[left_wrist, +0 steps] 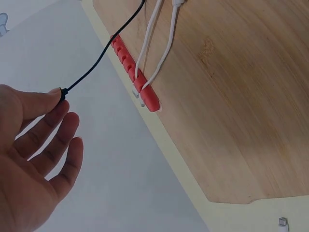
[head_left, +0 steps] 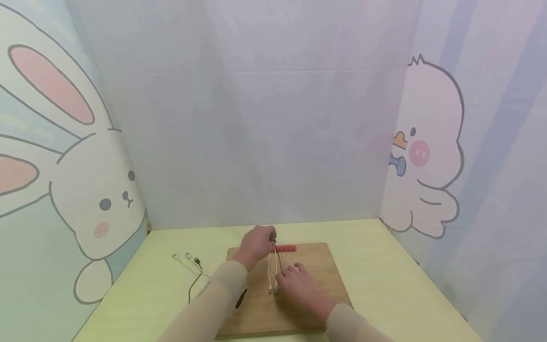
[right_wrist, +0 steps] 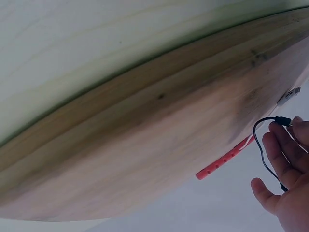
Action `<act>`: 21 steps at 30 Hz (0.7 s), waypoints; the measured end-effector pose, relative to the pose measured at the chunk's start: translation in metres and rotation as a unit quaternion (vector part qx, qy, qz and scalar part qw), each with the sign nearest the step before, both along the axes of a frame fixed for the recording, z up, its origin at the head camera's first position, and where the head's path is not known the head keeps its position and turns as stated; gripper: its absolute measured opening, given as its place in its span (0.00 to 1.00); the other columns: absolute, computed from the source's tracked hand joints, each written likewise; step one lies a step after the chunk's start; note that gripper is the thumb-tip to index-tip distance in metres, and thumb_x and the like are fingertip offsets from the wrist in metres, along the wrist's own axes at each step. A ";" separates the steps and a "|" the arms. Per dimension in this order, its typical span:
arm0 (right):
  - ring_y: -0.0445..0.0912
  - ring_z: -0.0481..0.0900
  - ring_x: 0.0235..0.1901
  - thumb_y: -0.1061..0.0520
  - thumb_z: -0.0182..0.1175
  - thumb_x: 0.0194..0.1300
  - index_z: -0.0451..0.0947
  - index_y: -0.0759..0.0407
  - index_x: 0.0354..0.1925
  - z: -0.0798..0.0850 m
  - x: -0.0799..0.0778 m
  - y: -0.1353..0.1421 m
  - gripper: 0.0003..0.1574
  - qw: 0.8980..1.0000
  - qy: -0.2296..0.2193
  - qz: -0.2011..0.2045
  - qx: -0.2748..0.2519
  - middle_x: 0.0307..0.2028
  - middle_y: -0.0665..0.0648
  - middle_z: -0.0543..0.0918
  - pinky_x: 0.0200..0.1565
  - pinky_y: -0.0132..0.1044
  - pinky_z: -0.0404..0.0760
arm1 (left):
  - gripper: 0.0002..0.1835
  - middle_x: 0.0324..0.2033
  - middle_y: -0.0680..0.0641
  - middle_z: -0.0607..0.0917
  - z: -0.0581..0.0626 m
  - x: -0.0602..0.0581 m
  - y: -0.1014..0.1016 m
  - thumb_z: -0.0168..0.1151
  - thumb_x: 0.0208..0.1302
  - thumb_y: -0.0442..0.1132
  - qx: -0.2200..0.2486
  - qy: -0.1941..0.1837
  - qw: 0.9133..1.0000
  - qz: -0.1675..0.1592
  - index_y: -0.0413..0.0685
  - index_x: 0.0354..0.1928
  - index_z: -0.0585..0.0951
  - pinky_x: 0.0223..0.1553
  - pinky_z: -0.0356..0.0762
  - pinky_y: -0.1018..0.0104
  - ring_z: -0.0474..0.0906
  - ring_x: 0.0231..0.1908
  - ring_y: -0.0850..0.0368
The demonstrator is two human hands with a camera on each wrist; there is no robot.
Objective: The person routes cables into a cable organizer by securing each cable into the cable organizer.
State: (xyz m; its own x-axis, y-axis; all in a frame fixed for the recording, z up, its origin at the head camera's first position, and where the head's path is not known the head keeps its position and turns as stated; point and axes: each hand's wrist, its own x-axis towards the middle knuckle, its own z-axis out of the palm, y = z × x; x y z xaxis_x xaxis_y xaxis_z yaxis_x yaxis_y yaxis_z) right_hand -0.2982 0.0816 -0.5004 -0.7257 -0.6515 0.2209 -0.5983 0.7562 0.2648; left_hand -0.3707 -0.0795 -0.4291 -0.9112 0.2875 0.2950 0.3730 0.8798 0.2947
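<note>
A hand can pass most easily over the right part of the wooden board (head_left: 326, 270) and over the bench (head_left: 397, 275) beside it. In the middle the passage is blocked: the dark cable (left_wrist: 99, 60) runs from the left hand (head_left: 256, 244) to the right hand (head_left: 301, 287), near the red holder (head_left: 287, 248) and two white cables (head_left: 270, 289). On the left, loose cables (head_left: 197, 261) and the left sleeve (head_left: 213, 294) are obstacles. Behind the board, the grey backdrop (head_left: 265, 142) limits the room to a narrow strip.
</note>
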 end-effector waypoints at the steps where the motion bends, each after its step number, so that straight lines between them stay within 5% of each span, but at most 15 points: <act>1: 0.43 0.79 0.44 0.51 0.61 0.66 0.80 0.48 0.43 0.000 0.000 0.000 0.08 1.000 0.001 0.002 0.001 0.39 0.47 0.84 0.58 0.50 0.75 | 0.02 0.30 0.55 0.85 -0.001 -0.001 0.001 0.65 0.62 0.37 0.000 0.001 1.000 0.000 0.54 0.35 0.82 0.31 0.77 0.64 0.76 0.27 0.63; 12: 0.45 0.78 0.42 0.54 0.61 0.64 0.82 0.48 0.41 0.004 0.009 0.002 0.07 0.997 0.048 0.046 0.049 0.38 0.48 0.83 0.58 0.53 0.76 | 0.04 0.32 0.54 0.86 -0.008 -0.008 0.008 0.64 0.62 0.36 -0.011 0.009 1.000 0.003 0.53 0.36 0.83 0.31 0.78 0.64 0.78 0.28 0.62; 21: 0.45 0.78 0.40 0.52 0.63 0.61 0.84 0.47 0.39 -0.001 0.009 0.001 0.07 0.995 0.051 0.056 0.057 0.35 0.47 0.82 0.57 0.53 0.77 | 0.05 0.31 0.54 0.86 -0.025 -0.014 0.014 0.64 0.59 0.33 0.002 0.006 1.000 -0.001 0.52 0.34 0.83 0.26 0.74 0.67 0.76 0.25 0.62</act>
